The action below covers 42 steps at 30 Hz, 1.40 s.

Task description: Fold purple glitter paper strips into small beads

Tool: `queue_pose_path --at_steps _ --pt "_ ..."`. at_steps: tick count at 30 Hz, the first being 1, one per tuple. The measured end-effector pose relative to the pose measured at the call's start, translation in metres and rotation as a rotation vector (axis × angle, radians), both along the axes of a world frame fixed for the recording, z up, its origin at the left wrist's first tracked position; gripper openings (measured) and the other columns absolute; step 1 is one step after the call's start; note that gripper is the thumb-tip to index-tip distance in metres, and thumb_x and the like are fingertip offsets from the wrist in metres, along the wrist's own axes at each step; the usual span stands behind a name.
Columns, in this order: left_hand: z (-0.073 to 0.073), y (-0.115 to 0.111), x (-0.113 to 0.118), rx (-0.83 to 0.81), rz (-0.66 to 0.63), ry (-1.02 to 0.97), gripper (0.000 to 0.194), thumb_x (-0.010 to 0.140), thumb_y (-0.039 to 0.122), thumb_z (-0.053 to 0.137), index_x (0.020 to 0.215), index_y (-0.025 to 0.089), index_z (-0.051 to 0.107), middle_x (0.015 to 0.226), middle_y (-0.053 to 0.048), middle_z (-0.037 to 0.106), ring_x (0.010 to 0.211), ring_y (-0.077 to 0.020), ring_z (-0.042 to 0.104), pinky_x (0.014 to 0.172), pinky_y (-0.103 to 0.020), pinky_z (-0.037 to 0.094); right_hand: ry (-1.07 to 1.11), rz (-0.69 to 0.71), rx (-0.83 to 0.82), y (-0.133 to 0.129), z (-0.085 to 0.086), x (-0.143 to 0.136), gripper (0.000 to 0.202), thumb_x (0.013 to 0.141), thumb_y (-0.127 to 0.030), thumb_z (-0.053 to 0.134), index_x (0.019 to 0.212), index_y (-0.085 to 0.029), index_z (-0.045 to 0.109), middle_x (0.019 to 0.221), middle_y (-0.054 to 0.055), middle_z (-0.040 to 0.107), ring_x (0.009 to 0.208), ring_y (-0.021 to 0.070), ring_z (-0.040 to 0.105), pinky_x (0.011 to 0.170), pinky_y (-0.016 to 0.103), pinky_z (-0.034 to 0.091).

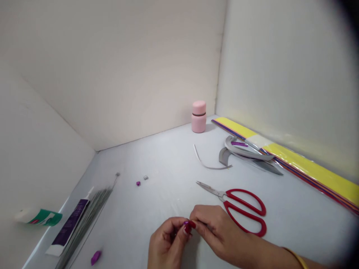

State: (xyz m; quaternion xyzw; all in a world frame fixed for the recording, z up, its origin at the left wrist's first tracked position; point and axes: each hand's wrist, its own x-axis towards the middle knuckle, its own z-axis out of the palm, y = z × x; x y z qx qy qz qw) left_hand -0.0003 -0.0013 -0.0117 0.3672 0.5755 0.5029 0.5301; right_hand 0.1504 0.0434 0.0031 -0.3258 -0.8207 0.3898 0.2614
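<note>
At the near middle of the table, my left hand (pixel 169 241) is closed in a pinch on a small purple piece (pixel 186 223), mostly covered by the fingertips. My right hand (pixel 214 228) meets it there, thumb and forefinger pressed together on the same piece. What shape it has cannot be made out. Just beyond my right hand lie red-handled scissors (pixel 244 213), blades pointing left. Farther left on the table sit a tiny purple folded piece (pixel 138 183) and a tiny silver one (pixel 146 177). A larger purple piece (pixel 95 257) lies at the near left.
A bundle of thin wires (pixel 86 228), a purple-and-white tube (pixel 71 224) and a green-and-white tube (pixel 45 217) are at the left. Silver strips (pixel 238 151) and a curved narrow strip (pixel 204 164) lie beyond the scissors. A pink flask (pixel 199 121) stands at the back; a yellow-topped pack (pixel 297 160) lines the right wall.
</note>
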Motion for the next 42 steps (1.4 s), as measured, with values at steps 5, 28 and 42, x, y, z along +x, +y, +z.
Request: queue_pose_path --at_steps 5,28,42 --pt "0.002 0.005 0.000 -0.026 0.033 -0.140 0.022 0.059 0.035 0.077 0.064 0.014 0.072 0.051 0.000 0.065 0.049 -0.0083 0.056 0.051 -0.015 0.043 -0.054 -0.033 0.067 0.007 -0.001 0.001 0.025 0.090 -0.018 0.036 0.075 -0.017 0.055 0.069 0.001 0.059 0.063 0.0117 0.052 0.060 0.021 0.039" --pt "0.006 0.011 -0.009 -0.041 0.344 -0.439 0.029 0.044 0.025 0.085 0.065 0.012 0.069 0.055 0.000 0.068 0.048 -0.0069 0.061 0.050 -0.014 0.051 -0.384 -0.296 0.056 0.021 0.011 0.057 0.041 0.069 -0.005 0.046 0.105 -0.022 0.055 0.097 0.006 0.060 0.083 0.0197 0.059 0.072 0.027 0.044" --pt "0.010 0.019 -0.015 -0.037 0.391 -0.557 0.031 0.037 0.024 0.087 0.058 0.013 0.068 0.051 -0.001 0.070 0.041 -0.0062 0.060 0.043 -0.012 0.049 -0.095 0.006 -0.096 0.011 0.020 0.010 0.041 0.078 -0.011 0.047 0.116 -0.024 0.050 0.097 0.007 0.058 0.087 0.0183 0.057 0.080 0.029 0.046"
